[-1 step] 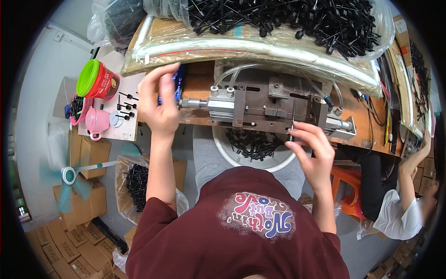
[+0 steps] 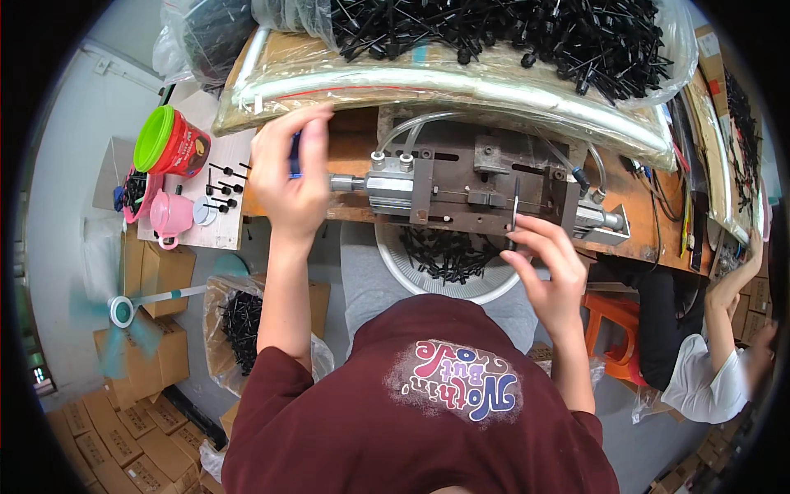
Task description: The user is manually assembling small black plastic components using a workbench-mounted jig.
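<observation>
My right hand (image 2: pixel 553 267) pinches a thin dark rod (image 2: pixel 516 206) with a black end between thumb and fingers. The rod stands nearly upright in front of the right part of a metal clamping fixture (image 2: pixel 461 198). My left hand (image 2: pixel 292 177) is raised near the fixture's left end, its thumb and fingers apart and slightly blurred, with nothing visible in it. Behind its fingers a blue object (image 2: pixel 295 156) is partly hidden. Below the fixture, a white basket (image 2: pixel 393 267) holds many short black pieces (image 2: pixel 448 259).
A cardboard tray (image 2: pixel 362 86) heaped with black-headed rods spans the back. At left stand a red tub (image 2: pixel 189 148), a pink cup (image 2: pixel 171 216) and several loose black-headed rods (image 2: pixel 226 188). A fan (image 2: pixel 122 311) and boxes lie lower left. Another person (image 2: pixel 708 379) sits at right.
My left hand has shifted slightly to the right. My right hand, with the rod, has moved a little to the left.
</observation>
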The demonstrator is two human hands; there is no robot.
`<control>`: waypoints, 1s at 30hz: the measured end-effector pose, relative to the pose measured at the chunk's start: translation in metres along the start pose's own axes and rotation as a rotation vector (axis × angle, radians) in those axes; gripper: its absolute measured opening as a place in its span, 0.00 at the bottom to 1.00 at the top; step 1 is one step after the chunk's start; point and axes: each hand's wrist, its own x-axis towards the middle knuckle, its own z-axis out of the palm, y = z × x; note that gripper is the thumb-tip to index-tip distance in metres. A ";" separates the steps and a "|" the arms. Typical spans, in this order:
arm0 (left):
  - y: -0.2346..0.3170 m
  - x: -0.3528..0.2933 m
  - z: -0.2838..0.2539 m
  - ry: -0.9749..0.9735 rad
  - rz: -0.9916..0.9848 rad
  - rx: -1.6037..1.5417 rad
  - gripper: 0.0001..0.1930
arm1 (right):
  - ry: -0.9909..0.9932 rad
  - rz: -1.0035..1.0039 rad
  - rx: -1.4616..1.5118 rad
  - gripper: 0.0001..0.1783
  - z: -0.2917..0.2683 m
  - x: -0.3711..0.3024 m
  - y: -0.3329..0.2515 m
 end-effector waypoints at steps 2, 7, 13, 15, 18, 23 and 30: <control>0.014 0.018 0.023 -0.079 0.109 0.049 0.07 | -0.020 -0.111 -0.127 0.13 0.006 -0.004 0.004; 0.034 0.056 0.088 -0.200 0.290 0.264 0.10 | -0.076 -0.254 -0.374 0.12 0.025 -0.001 0.018; 0.025 0.078 0.137 -0.390 0.148 0.306 0.12 | -0.102 -0.306 -0.581 0.12 0.038 0.005 0.016; 0.022 0.082 0.141 -0.455 0.028 0.313 0.11 | -0.132 -0.311 -0.634 0.13 0.041 0.009 0.011; 0.025 0.082 0.142 -0.455 -0.034 0.223 0.11 | -0.156 -0.300 -0.710 0.13 0.043 0.009 0.010; 0.065 0.091 0.111 -0.580 -0.328 -0.153 0.15 | -0.179 -0.257 -0.708 0.13 0.041 0.009 0.010; 0.056 0.063 0.107 -0.433 -0.211 -0.365 0.18 | -0.225 -0.203 -0.691 0.13 0.041 0.011 0.006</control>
